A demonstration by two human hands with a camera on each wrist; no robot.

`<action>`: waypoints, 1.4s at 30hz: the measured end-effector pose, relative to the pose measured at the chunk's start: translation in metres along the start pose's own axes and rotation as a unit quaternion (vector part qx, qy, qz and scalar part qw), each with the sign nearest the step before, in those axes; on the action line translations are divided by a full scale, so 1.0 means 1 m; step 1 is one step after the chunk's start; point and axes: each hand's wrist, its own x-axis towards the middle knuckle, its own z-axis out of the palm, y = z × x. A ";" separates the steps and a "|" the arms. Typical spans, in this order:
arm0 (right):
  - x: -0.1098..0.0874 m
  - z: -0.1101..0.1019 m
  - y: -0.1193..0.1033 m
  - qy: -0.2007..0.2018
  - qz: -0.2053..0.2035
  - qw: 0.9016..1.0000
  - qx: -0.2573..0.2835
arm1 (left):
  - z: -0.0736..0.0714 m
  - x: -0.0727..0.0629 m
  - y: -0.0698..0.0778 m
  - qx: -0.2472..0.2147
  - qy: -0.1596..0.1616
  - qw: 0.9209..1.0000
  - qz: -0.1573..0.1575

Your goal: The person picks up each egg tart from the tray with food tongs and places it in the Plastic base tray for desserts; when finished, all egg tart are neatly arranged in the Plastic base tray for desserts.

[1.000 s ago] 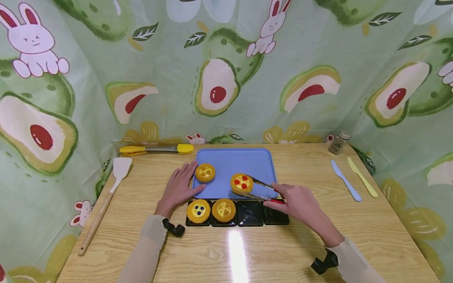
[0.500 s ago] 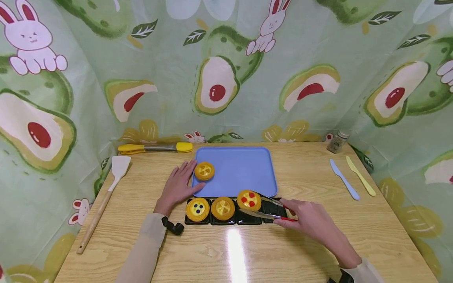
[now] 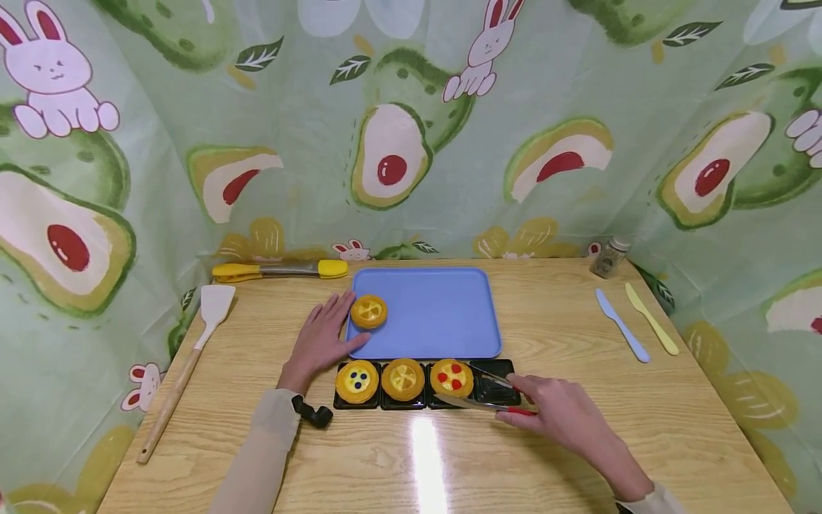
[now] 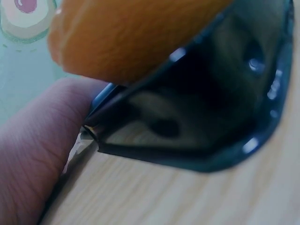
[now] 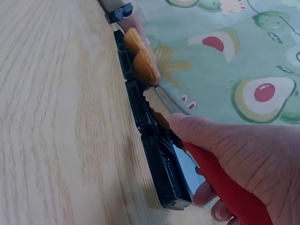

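Note:
My right hand [image 3: 565, 414] grips metal tongs [image 3: 465, 403] by their red handles. The tong arms are spread on either side of an egg tart with red dots [image 3: 452, 378], which sits in the third compartment of a black tray [image 3: 497, 392]. To its left in the same tray are a tart with dark blue dots [image 3: 357, 381] and one with a wedge pattern [image 3: 402, 380]. My left hand [image 3: 320, 343] lies with fingers extended on the left edge of a blue tray [image 3: 437, 307], beside another tart [image 3: 369, 312].
Yellow-tipped tongs [image 3: 280, 270] lie at the back left, and a white spatula [image 3: 183, 378] at the left edge. A blue knife [image 3: 623, 325], a yellow knife [image 3: 651, 318] and a shaker [image 3: 609, 258] are at the right. A printed cloth [image 3: 411, 128] stands behind.
The red-dotted tart moved from the blue tray toward the front into the black tray's third compartment, carried by the tongs. The tong arms have since spread. My left hand stayed put.

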 end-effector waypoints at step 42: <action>0.015 -0.017 0.000 0.042 0.022 0.996 0.082 | 0.003 0.001 -0.002 0.004 0.004 1.000 0.001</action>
